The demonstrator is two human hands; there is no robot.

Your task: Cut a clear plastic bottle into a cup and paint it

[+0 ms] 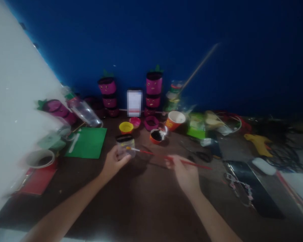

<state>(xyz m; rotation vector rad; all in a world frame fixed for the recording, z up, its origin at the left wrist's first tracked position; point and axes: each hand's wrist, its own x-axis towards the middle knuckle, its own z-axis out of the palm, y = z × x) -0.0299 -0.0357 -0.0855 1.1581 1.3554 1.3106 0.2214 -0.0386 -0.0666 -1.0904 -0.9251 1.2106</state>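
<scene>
My left hand (116,159) grips a small clear plastic cup (126,149) with a dark painted rim and a yellow mark on its side. In my right hand (183,168) is a red-handled paintbrush (151,153), held almost level. Its orange-yellow tip lies at the cup's side; whether it touches, I cannot tell. Behind the cup stand a yellow paint pot (126,127) and a pink paint pot (134,122). To their right are a magenta ring (151,123) and a small orange-red cup (156,136) with black inside.
Magenta stacked figures with faces (154,85) stand along the blue wall. Green sheet (88,143), clear bottle (86,111) and a paper cup (40,159) are on the left. Scissors (203,156), phone (255,188) and yellow glue gun (260,144) lie right, near an orange paper cup (175,120).
</scene>
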